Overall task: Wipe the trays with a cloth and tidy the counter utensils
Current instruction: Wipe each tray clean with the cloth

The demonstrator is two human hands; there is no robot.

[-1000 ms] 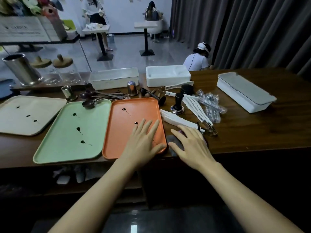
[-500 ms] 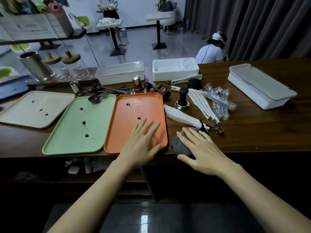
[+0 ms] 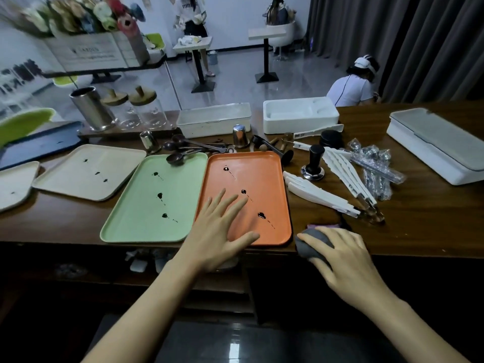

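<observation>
Three trays lie side by side on the wooden counter: an orange tray (image 3: 262,166), a green tray (image 3: 136,213) and a beige tray (image 3: 78,184), each with dark liquid spots. My left hand (image 3: 220,231) rests flat, fingers spread, on the near part of the orange tray. A bunched grey cloth (image 3: 310,243) with a purple edge sits at the counter's front edge, right of the orange tray. My right hand (image 3: 343,258) lies over it with fingers curled round it. Dark spoons (image 3: 188,150) lie behind the trays, one bowl over the green tray's rim.
Right of the orange tray are a black tamper (image 3: 314,163), white folded tools (image 3: 322,197) and wrapped plastic items (image 3: 374,163). White boxes (image 3: 214,119) (image 3: 298,113) (image 3: 434,142), steel cups (image 3: 240,136), a steel canister (image 3: 91,108) and jars stand behind. A dark blue tray (image 3: 39,145) lies far left.
My right hand has drawn the cloth toward the counter's front edge, bunching it under curled fingers. My left hand stays flat on the orange tray. The view has shifted.
</observation>
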